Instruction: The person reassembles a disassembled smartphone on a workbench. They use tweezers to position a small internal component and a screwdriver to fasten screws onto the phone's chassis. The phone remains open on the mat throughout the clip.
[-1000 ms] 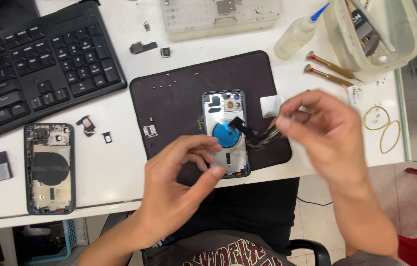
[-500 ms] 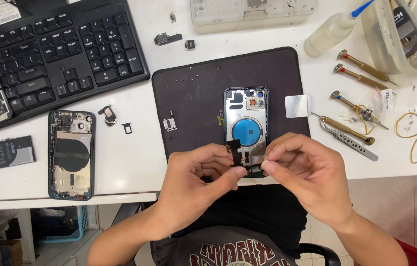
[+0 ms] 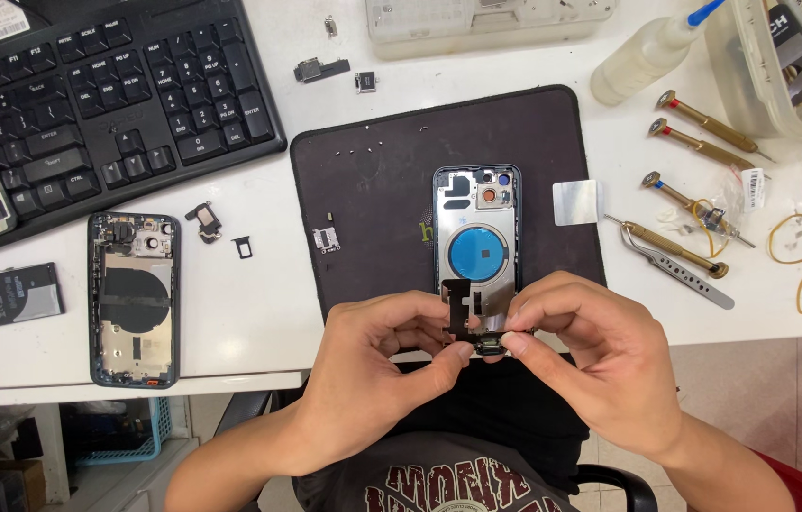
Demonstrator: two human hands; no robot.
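Black and thin, a flex cable is being pinched between both hands at lower centre of the frame, just over the bottom end of an open phone shell lying on a dark mat. The left hand is gripping the cable's left edge with thumb and forefinger closed on it; the right hand is closing its fingertips on the small connector end at the cable's foot. Both hands are equally near, meeting over the part. The cable is standing roughly upright in the picture, its long axis running in line with the shell's, which points toward the upper edge of the frame. The shell is showing a blue round coil at its middle and camera openings at its top.

A second shell is lying at left on the white table, screwdrivers and tweezers at right, a keyboard at upper left.
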